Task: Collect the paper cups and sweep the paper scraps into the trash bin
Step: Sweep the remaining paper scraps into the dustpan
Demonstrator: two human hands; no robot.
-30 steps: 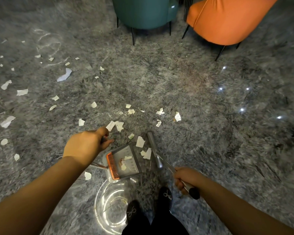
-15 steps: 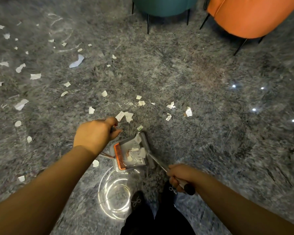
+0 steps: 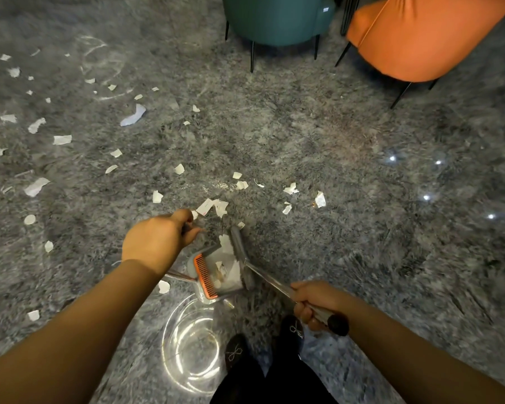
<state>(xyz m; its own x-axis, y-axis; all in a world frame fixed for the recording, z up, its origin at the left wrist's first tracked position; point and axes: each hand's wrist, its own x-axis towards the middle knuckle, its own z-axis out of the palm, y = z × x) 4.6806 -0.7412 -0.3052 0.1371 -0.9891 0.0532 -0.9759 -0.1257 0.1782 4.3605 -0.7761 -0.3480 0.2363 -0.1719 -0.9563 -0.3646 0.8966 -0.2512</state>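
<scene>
A grey dustpan (image 3: 207,293) with an orange comb edge stands on the glossy grey floor, with a few white paper scraps (image 3: 225,265) inside it. My left hand (image 3: 158,240) grips the dustpan's upright handle. My right hand (image 3: 315,303) grips the broom's metal handle near its black end. The grey broom head (image 3: 241,252) lies against the dustpan's open mouth. Several loose scraps (image 3: 213,206) lie just beyond the pan, and more scraps (image 3: 62,139) are strewn over the floor to the left. No paper cup or trash bin is in view.
A teal chair (image 3: 274,18) and an orange chair (image 3: 420,39) stand on thin black legs at the back. My black shoes (image 3: 236,352) are at the bottom centre, beside a round light reflection on the floor.
The broom head swept from right of the dustpan up against its mouth, pushing scraps inside. My right hand drew the broom handle closer. My left hand stayed on the dustpan handle.
</scene>
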